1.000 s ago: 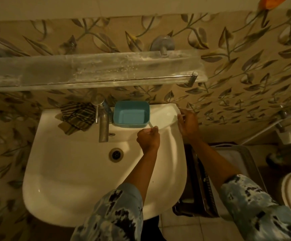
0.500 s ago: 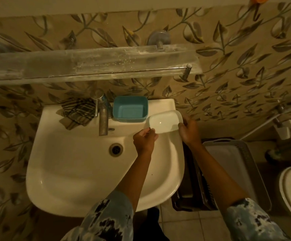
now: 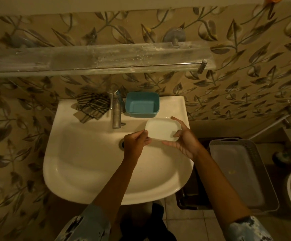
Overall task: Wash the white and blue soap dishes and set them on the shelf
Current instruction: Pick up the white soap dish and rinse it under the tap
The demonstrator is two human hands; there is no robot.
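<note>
Both hands grip one white soap dish [image 3: 163,129] over the sink [image 3: 89,171], left hand [image 3: 135,143] and right hand [image 3: 184,140] at opposite ends, while one blue soap dish [image 3: 142,105] sits beside the tap [image 3: 116,110].

Both hands [image 3: 184,141] hold white dish [image 3: 163,129], prob. over sink [image 3: 89,171].
</note>
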